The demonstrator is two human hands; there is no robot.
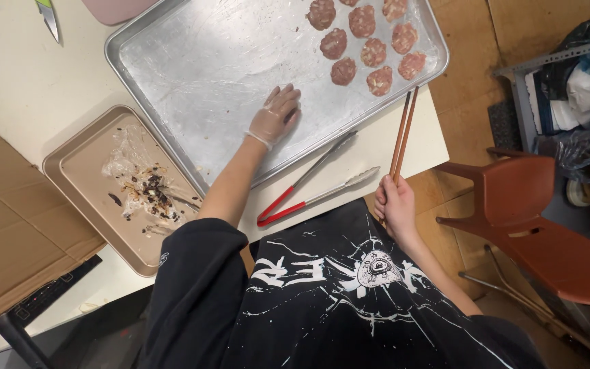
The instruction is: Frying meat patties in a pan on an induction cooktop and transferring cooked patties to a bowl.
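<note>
Your left hand [276, 115], in a thin clear glove, lies on the bare floor of the large silver baking tray [192, 68]. The fingers are loosely curled with the tips against the metal, and the hand holds nothing. It sits near the tray's front edge, well apart from the meat patties [370, 37], which are grouped in rows in the tray's far right corner.

Your right hand [395, 205] is bare and closed around the lower end of a pair of wooden chopsticks [402, 133]. The sticks run up and slightly right from your fist — their tips reach the tray's right front rim, just beside the nearest patties. Whether the tips touch the rim cannot be told.

Metal tongs with red handles [308, 186] lie on the white table [22, 82] between your two arms, just below the tray's front edge, jaws parted and handles toward you.

To the left of your left forearm sits a smaller tan tray [76, 164], its edge close against the silver tray — it carries crumpled clear film and dark scraps [146, 190]. A sheet of brown cardboard [15, 232] lies further left. A knife blade [50, 19] shows at the table's top left. A red-brown chair [534, 225] stands to your right.
</note>
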